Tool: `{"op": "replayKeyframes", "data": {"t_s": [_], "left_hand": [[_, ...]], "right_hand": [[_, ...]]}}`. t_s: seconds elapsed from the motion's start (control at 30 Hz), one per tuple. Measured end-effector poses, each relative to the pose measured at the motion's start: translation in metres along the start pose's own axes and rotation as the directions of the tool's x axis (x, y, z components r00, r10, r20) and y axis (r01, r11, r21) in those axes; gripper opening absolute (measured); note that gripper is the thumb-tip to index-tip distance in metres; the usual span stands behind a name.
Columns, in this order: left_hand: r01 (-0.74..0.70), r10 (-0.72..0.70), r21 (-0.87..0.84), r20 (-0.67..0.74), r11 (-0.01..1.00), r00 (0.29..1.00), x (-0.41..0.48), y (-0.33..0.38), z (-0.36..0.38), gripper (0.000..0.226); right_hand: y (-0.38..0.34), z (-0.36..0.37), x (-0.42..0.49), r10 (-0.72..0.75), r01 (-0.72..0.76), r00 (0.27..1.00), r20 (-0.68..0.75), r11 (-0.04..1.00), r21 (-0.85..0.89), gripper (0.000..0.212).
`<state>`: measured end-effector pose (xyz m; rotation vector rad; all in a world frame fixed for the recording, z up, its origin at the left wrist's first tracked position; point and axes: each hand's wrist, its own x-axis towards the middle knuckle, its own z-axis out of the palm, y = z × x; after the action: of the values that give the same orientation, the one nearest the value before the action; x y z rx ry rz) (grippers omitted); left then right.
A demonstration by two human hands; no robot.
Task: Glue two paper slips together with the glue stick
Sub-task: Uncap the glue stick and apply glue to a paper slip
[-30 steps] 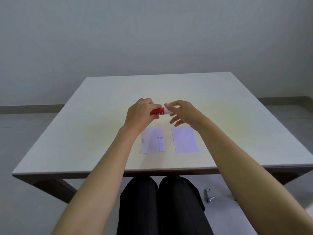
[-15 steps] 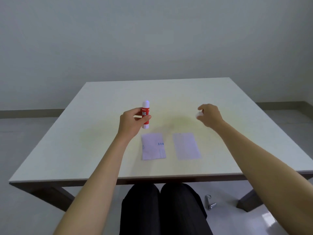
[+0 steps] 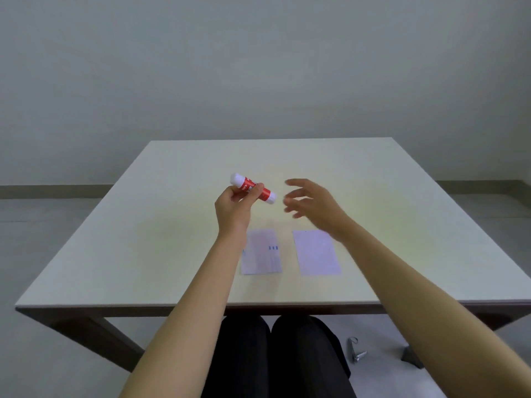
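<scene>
My left hand point(image 3: 234, 211) holds a red and white glue stick point(image 3: 254, 188) above the table, tilted with one white end up-left and the other down-right. Just to its right my right hand point(image 3: 311, 201) hovers with fingers spread and nothing visible in it. Two pale paper slips lie flat side by side near the front of the table: the left slip point(image 3: 263, 252) has small blue marks and is partly covered by my left wrist, the right slip point(image 3: 316, 252) is blank. The cap is not visible.
The white square table point(image 3: 143, 239) carries only the slips. Underneath it are my dark-trousered legs and a small metal clip point(image 3: 355, 350) on the floor at the right. A plain wall stands behind the table.
My right hand pulled away to the right from the glue stick, then came back toward it with open fingers. My left hand turned the stick from upright to tilted.
</scene>
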<state>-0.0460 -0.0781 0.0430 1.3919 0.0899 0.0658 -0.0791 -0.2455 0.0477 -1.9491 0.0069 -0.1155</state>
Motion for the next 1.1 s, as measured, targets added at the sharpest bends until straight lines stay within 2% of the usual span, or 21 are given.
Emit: {"op": "replayKeyframes", "data": {"t_s": [0.03, 0.1, 0.17, 0.23, 0.3, 0.37, 0.47, 0.53, 0.6, 0.63, 0.73, 0.8, 0.9, 0.97, 1.03, 1.1], "left_hand": [[0.009, -0.009, -0.038, -0.012, 0.999, 1.0, -0.003, 0.001, 0.006, 0.009], [0.022, -0.024, -0.102, -0.023, 0.995, 0.999, -0.006, 0.004, 0.013, 0.012], [0.029, -0.032, -0.129, -0.019, 0.991, 0.999, -0.008, 0.007, 0.014, 0.012], [0.007, -0.006, -0.088, 0.003, 0.996, 1.0, -0.01, 0.007, 0.013, 0.013], [-0.023, 0.024, -0.023, 0.05, 0.999, 0.998, -0.013, 0.007, 0.012, 0.017], [-0.033, 0.033, -0.001, 0.086, 0.999, 0.996, -0.016, 0.008, 0.013, 0.02], [-0.031, 0.031, -0.006, 0.073, 1.0, 0.997, -0.017, 0.011, 0.014, 0.021], [-0.034, 0.035, -0.015, 0.048, 0.999, 0.998, -0.017, 0.013, 0.014, 0.021], [-0.031, 0.033, -0.046, 0.048, 0.998, 0.998, -0.017, 0.015, 0.015, 0.024], [-0.029, 0.032, -0.054, 0.059, 0.998, 0.998, -0.018, 0.016, 0.016, 0.026], [-0.028, 0.033, -0.042, 0.116, 0.999, 0.993, -0.02, 0.016, 0.018, 0.026], [-0.032, 0.037, -0.04, 0.142, 0.999, 0.989, -0.022, 0.014, 0.018, 0.023], [-0.027, 0.031, -0.039, 0.097, 0.999, 0.995, -0.018, 0.013, 0.014, 0.02], [-0.011, 0.016, -0.06, 0.093, 0.998, 0.995, -0.017, 0.011, 0.011, 0.018], [-0.007, 0.015, -0.061, 0.128, 0.998, 0.992, -0.019, 0.01, 0.01, 0.017], [-0.011, 0.018, -0.04, 0.175, 0.999, 0.984, -0.02, 0.008, 0.01, 0.023]], "right_hand": [[-0.005, 0.012, -0.002, 0.001, -0.006, 1.0, 0.028, 0.979, 0.202, 0.03], [-0.012, 0.025, -0.006, 0.019, -0.018, 1.0, 0.003, 0.893, 0.45, 0.015], [-0.017, 0.03, -0.007, 0.073, -0.06, 0.997, 0.001, 0.806, 0.59, 0.01], [-0.019, 0.035, -0.006, 0.216, -0.199, 0.975, 0.059, 0.717, 0.668, 0.022], [-0.023, 0.04, -0.006, 0.381, -0.371, 0.916, 0.123, 0.693, 0.618, 0.036], [-0.026, 0.044, -0.007, 0.458, -0.459, 0.877, 0.144, 0.711, 0.533, 0.044], [-0.028, 0.043, -0.01, 0.43, -0.419, 0.897, 0.101, 0.758, 0.501, 0.049], [-0.027, 0.039, -0.011, 0.281, -0.274, 0.956, 0.08, 0.767, 0.58, 0.035], [-0.025, 0.037, -0.012, 0.134, -0.157, 0.987, 0.086, 0.724, 0.671, 0.018], [-0.023, 0.036, -0.013, 0.14, -0.166, 0.986, 0.094, 0.714, 0.681, 0.02], [-0.024, 0.036, -0.012, 0.37, -0.359, 0.922, 0.116, 0.7, 0.617, 0.044], [-0.024, 0.038, -0.011, 0.449, -0.422, 0.886, 0.111, 0.688, 0.59, 0.051], [-0.021, 0.036, -0.011, 0.324, -0.331, 0.939, 0.115, 0.758, 0.562, 0.042], [-0.019, 0.036, -0.012, 0.221, -0.259, 0.965, 0.14, 0.745, 0.615, 0.028], [-0.02, 0.037, -0.012, 0.299, -0.333, 0.94, 0.164, 0.703, 0.628, 0.035], [-0.02, 0.039, -0.013, 0.44, -0.467, 0.873, 0.211, 0.626, 0.625, 0.046]]}}
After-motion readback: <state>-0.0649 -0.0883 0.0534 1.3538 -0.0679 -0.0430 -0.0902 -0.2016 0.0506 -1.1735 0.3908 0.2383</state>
